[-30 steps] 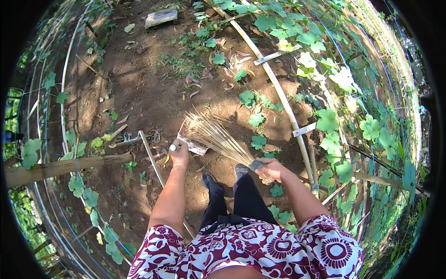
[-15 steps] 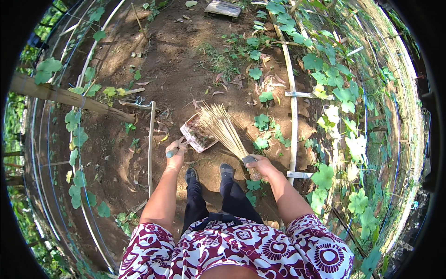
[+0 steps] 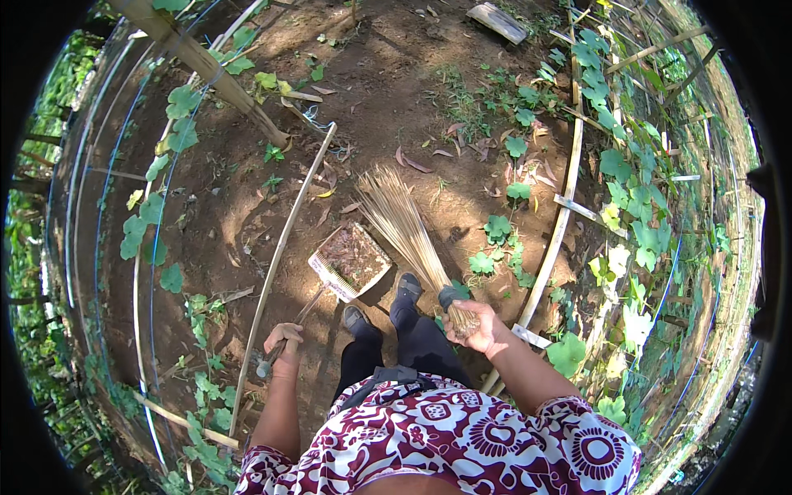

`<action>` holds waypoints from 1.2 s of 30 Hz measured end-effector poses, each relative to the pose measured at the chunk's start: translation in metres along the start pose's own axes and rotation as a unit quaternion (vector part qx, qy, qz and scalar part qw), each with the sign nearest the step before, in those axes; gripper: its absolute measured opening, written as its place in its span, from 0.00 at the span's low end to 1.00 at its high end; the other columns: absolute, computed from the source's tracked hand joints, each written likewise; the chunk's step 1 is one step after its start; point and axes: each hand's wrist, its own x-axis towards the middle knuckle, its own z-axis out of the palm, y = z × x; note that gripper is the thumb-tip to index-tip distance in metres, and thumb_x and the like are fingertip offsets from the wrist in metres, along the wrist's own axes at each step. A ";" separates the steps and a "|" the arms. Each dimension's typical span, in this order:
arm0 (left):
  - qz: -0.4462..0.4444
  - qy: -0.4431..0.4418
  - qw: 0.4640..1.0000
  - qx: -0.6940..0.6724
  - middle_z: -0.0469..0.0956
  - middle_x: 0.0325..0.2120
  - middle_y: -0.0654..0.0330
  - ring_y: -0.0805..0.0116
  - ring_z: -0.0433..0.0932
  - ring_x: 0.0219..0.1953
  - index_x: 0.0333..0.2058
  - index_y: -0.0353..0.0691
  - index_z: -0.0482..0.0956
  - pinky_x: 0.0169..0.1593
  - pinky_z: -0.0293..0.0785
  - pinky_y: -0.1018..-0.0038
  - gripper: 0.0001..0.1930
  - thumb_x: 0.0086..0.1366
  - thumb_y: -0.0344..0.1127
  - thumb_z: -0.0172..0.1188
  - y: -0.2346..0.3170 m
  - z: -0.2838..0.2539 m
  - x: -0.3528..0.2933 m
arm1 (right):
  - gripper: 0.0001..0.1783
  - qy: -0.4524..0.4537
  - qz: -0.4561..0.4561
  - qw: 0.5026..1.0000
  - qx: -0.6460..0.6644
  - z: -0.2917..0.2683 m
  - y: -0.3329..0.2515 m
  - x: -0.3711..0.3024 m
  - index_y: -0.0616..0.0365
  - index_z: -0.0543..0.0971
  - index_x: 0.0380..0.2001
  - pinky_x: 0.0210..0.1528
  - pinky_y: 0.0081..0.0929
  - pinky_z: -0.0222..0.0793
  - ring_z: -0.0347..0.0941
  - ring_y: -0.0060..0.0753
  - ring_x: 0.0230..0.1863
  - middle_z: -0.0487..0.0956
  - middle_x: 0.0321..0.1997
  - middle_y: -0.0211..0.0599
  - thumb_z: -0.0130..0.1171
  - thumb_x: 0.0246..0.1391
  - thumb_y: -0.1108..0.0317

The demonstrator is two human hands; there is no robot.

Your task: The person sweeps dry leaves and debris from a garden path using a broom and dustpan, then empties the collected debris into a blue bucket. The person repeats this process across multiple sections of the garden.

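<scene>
Just ahead of the shoes [image 3: 407,289], a dustpan [image 3: 334,281] with dry litter [image 3: 355,254] inside, ribbed wall turned toward the left hand [image 3: 285,342]; cannot tell whether touching the soil [image 3: 379,103] or slightly above it. Left hand clamped around the long handle [image 3: 309,306], well away from the litter, probably for reaching low without much bending. Close beside the dustpan, on the right, a broom [image 3: 406,227] of thin sticks, tips pointing away from the shoes. Right hand [image 3: 478,328] wrapped around the bundled end, next to a grey band [image 3: 452,294], seemingly for leaving the long sticks free. Underneath, brown soil with patches of sun and shade, fallen leaves [image 3: 412,162] and low weeds [image 3: 462,115]. To the left of the dustpan, a thin pale pole [image 3: 285,238], slanting; cannot tell how supported. Farther out, a thick pole [image 3: 206,70] and climbing plants [image 3: 183,134] along the left, more greenery [image 3: 652,238] with a pole frame [image 3: 575,140] along the right, and a worn plank [image 3: 497,23] well ahead.
</scene>
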 end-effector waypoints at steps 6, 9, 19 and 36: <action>-0.099 0.103 0.989 0.031 0.74 0.21 0.58 0.68 0.73 0.28 0.15 0.38 0.68 0.36 0.69 0.73 0.05 0.43 0.20 0.50 -0.029 -0.053 -0.065 | 0.11 -0.022 0.081 0.996 0.037 0.046 0.042 0.096 0.62 0.73 0.27 0.26 0.31 0.72 0.73 0.38 0.27 0.75 0.26 0.42 0.55 0.49 0.64; -0.083 0.132 0.988 0.017 0.74 0.21 0.58 0.68 0.72 0.27 0.15 0.38 0.68 0.36 0.69 0.74 0.05 0.43 0.20 0.51 -0.047 -0.074 -0.080 | 0.12 0.013 0.102 0.994 0.025 0.059 0.030 0.145 0.63 0.72 0.29 0.25 0.31 0.71 0.73 0.41 0.27 0.75 0.26 0.44 0.55 0.47 0.64; -0.068 0.189 0.977 0.069 0.75 0.22 0.55 0.66 0.73 0.26 0.15 0.37 0.69 0.34 0.68 0.73 0.04 0.45 0.23 0.49 -0.068 -0.112 -0.093 | 0.09 0.026 0.002 0.996 -0.085 0.064 0.047 0.088 0.59 0.73 0.29 0.21 0.31 0.68 0.72 0.38 0.23 0.74 0.25 0.43 0.55 0.47 0.65; -0.030 0.160 0.982 -0.099 0.73 0.22 0.57 0.65 0.73 0.31 0.15 0.38 0.68 0.40 0.68 0.72 0.06 0.45 0.21 0.49 -0.074 -0.108 -0.021 | 0.15 0.053 -0.095 0.994 0.017 0.101 -0.033 0.174 0.63 0.69 0.36 0.19 0.27 0.69 0.70 0.40 0.23 0.72 0.28 0.46 0.51 0.51 0.62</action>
